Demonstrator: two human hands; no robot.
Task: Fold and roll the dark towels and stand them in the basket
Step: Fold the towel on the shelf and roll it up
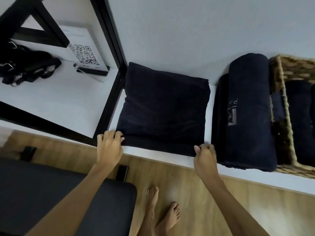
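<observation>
A woven wicker basket (283, 92) sits at the right end of the white shelf (170, 158), and dark towels (298, 116) fill its inside; how many are in there cannot be told. Just left of the basket, touching its wall, lies one rolled dark towel (248, 108) with a pale logo patch on it, and a second, thinner dark roll (219, 116) is tucked against its left side. Left of those lies one folded dark towel (163, 108), flat on the shelf, its far edge against the wall.

The left hand (109, 143) has its fingers curled over the near left corner of the folded towel, gripping it. The right hand (204, 155) pinches the near right corner between thumb and curled fingers.

Far left, a black strapped bag (25, 63) and one QR-code sign (83, 55) show in a black-framed mirror (109, 99). Two bare feet (163, 213) stand on the wooden floor (213, 210).
</observation>
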